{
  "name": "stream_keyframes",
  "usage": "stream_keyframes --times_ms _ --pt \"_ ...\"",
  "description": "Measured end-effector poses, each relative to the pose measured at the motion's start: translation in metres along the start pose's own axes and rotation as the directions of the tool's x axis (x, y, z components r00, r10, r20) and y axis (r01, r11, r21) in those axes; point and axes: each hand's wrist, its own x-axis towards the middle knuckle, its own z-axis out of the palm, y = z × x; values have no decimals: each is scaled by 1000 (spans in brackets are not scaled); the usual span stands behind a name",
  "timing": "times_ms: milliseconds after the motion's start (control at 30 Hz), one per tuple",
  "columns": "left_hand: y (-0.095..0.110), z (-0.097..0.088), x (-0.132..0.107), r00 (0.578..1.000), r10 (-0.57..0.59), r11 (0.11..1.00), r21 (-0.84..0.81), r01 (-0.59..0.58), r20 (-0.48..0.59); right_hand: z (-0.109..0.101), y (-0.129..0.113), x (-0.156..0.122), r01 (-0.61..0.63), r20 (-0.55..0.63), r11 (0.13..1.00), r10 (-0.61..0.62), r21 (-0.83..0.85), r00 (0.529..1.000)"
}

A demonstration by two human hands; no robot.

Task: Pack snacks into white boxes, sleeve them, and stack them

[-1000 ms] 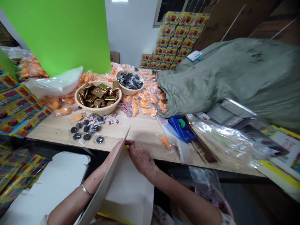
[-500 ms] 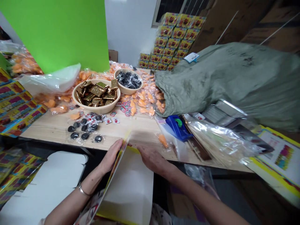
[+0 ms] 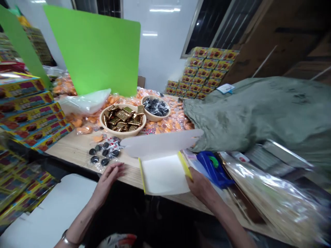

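Cardboard box blank (image 3: 164, 174) lies open at 12 o'clock on the table (image 3: 69, 148), right at the near edge. Right hand (image 3: 200, 187) pinches its yellow edge at 1 o'clock, seemingly to hold that side up. Left hand (image 3: 108, 181) is open and released at 11 o'clock, touching nothing obvious, near black candy packets (image 3: 103, 153). Blue tape dispenser (image 3: 213, 168) sits just past the right hand, handy, I guess.

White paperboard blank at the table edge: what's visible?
The white paperboard blank lies on the wooden table at its near edge. It has a plain white panel, yellow side edges and a wider, round-cornered flap reaching away from the person. The right hand holds its right yellow edge, which looks slightly raised.
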Motion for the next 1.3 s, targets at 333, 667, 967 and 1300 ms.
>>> stream_keyframes --times_ms 333,667,967,1300 --pt "-2 31 105 797 334 110 819 -564 504 34 -33 23 -274 7 961 274 -42 962" --pt "-3 23 130 819 325 107 843 -528 472 33 -38 13 -261 73 961 268 -92 961" --pt "2 82 178 953 84 173 938 -300 289 34 -39 14 -273 115 956 285 -106 952" --pt "3 107 195 995 -88 217 976 -17 37 31 -43 13 -332 176 935 350 -121 920"
